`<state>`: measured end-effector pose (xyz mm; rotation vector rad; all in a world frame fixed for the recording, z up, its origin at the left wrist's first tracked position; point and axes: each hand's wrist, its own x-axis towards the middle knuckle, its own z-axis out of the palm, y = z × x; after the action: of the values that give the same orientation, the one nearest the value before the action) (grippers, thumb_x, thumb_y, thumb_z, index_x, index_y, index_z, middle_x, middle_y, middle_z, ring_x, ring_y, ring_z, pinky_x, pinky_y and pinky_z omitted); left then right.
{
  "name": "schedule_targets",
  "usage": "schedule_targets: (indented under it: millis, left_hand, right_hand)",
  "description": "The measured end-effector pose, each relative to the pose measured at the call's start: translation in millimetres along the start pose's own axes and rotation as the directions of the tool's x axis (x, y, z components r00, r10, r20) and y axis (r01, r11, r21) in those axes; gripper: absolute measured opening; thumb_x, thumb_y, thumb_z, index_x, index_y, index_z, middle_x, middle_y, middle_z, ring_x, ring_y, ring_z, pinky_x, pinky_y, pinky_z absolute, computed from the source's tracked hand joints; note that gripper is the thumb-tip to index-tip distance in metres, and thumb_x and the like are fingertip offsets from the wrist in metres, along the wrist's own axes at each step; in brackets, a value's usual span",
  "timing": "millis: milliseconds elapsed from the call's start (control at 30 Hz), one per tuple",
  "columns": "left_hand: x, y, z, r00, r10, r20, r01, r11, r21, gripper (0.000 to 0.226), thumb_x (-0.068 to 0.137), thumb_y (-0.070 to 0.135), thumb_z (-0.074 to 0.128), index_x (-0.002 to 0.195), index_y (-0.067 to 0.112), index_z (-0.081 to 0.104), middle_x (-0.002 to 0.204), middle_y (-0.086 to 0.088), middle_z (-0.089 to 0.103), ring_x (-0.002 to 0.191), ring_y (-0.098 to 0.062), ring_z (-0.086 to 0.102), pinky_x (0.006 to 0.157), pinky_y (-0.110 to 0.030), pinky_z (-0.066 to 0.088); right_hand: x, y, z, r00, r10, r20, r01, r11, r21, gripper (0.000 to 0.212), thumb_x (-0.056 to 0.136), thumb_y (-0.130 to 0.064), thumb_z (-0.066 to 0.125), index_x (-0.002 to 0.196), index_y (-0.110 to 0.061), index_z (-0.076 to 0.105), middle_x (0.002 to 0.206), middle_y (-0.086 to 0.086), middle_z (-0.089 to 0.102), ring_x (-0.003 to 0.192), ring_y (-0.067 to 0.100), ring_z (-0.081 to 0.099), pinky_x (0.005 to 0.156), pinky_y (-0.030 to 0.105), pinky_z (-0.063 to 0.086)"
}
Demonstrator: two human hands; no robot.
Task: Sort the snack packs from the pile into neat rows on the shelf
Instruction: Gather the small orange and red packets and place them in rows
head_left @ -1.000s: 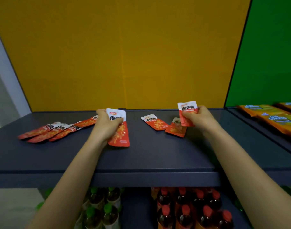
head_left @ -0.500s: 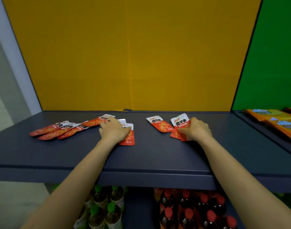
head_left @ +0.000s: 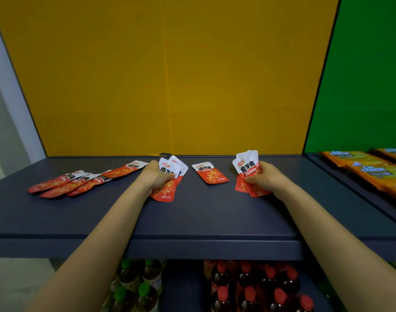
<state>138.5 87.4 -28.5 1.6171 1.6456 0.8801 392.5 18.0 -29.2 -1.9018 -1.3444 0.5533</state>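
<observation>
left-hand packs (head_left: 167,188): small fanned stack, long axis front to back, white tops toward the yellow back panel (head_left: 170,75), red ends toward the shelf's front edge.
right-hand packs (head_left: 246,167): at least two overlapped, white tops up and away, red ends low in the palm.
single pack (head_left: 211,174): flat on the shelf (head_left: 203,217) between the two hands, white top to back-left, red end to front-right, touching nothing.
row of packs (head_left: 80,181): left of the left hand, overlapping like shingles, long axes slanted, white ends right and back, red ends left and front.
look: red pouches, white header, black characters, orange food print.
left hand (head_left: 157,176): fingers curled round its stack.
right hand (head_left: 263,179): fingers and thumb curled, pinching its packs mid-body.
next bay, green panel (head_left: 361,75): orange cheese snack packs (head_left: 368,170) lying flat.
lower shelf: green-capped bottles (head_left: 134,289) left, red-capped bottles (head_left: 255,287) right.
</observation>
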Motion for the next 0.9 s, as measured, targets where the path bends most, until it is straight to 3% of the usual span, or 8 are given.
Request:
schedule_targets:
  millis: [167,267,333,400,433,500,733,900]
  left_hand:
    - [-1,29,22,0.999,0.04,0.018,-0.028,0.891,-0.454,0.024,0.084,0.002,0.063,0.107,-0.002,0.06,0.091,-0.013,0.064,0.045,-0.009,0.061,0.045,-0.02,0.048]
    - [0,49,48,0.996,0.063,0.062,-0.017,0.828,-0.56,0.027,0.085,0.003,0.062,0.111,-0.002,0.059,0.096,-0.013,0.063,0.056,-0.014,0.064,0.054,-0.025,0.053]
    - [7,53,70,0.997,0.073,0.038,-0.049,0.896,-0.441,0.033,0.082,0.014,0.064,0.112,0.0,0.059,0.111,-0.016,0.064,0.088,-0.028,0.064,0.08,-0.037,0.053]
    - [12,50,85,0.999,0.054,-0.001,-0.054,0.999,0.005,0.051,0.081,0.035,0.061,0.121,0.004,0.053,0.127,-0.017,0.053,0.122,-0.034,0.046,0.101,-0.04,0.039]
    - [13,48,89,0.998,0.048,-0.045,-0.037,0.975,0.22,0.058,0.083,0.043,0.058,0.126,0.005,0.047,0.134,-0.018,0.045,0.13,-0.034,0.036,0.105,-0.04,0.031]
    - [12,46,89,0.995,0.067,-0.068,-0.037,0.927,0.372,0.069,0.084,0.051,0.055,0.132,0.004,0.039,0.141,-0.019,0.038,0.134,-0.033,0.028,0.107,-0.039,0.025]
    - [5,46,92,0.975,0.219,0.033,-0.22,0.974,0.054,0.053,0.08,0.023,0.07,0.112,0.001,0.034,0.125,-0.019,0.055,0.115,-0.035,0.053,0.081,-0.036,0.043]
    - [2,47,88,0.977,0.196,0.088,-0.174,0.962,-0.211,0.049,0.071,0.007,0.075,0.115,0.006,0.053,0.116,-0.01,0.063,0.104,-0.028,0.061,0.089,-0.038,0.051]
  right_hand:
    - [-2,10,0,1.0,-0.001,-0.028,0.006,0.981,0.195,0.016,0.083,-0.009,0.063,0.096,-0.016,0.056,0.113,0.014,0.065,0.1,0.026,0.06,0.092,0.039,0.048]
    - [-2,10,2,0.998,0.004,-0.067,0.011,0.977,0.213,0.017,0.083,-0.011,0.062,0.097,-0.016,0.055,0.112,0.013,0.065,0.096,0.024,0.06,0.087,0.035,0.047]
    - [-3,11,1,0.995,0.013,-0.099,0.009,0.975,0.221,0.022,0.084,-0.012,0.062,0.105,-0.012,0.057,0.114,0.012,0.064,0.098,0.024,0.059,0.084,0.033,0.046]
    - [-2,13,-1,0.991,0.025,-0.132,0.006,0.974,0.227,0.028,0.085,-0.012,0.062,0.112,-0.008,0.056,0.115,0.012,0.063,0.1,0.024,0.058,0.082,0.031,0.044]
    - [-2,14,-1,0.99,0.027,-0.141,0.006,0.973,0.23,0.029,0.085,-0.012,0.062,0.113,-0.007,0.056,0.115,0.013,0.063,0.1,0.024,0.058,0.082,0.031,0.044]
    - [-1,15,0,0.989,0.026,-0.145,0.008,0.973,0.231,0.029,0.085,-0.011,0.062,0.113,-0.007,0.056,0.116,0.013,0.063,0.096,0.021,0.057,0.08,0.029,0.043]
    - [-3,14,3,0.988,0.014,-0.155,0.02,0.976,0.216,0.031,0.084,-0.012,0.063,0.114,-0.007,0.056,0.116,0.013,0.063,0.106,0.026,0.059,0.084,0.03,0.044]
    - [-12,14,-3,0.984,0.04,-0.175,0.018,0.948,0.319,0.027,0.085,-0.013,0.062,0.111,-0.012,0.055,0.116,0.011,0.063,0.104,0.024,0.061,0.091,0.036,0.048]
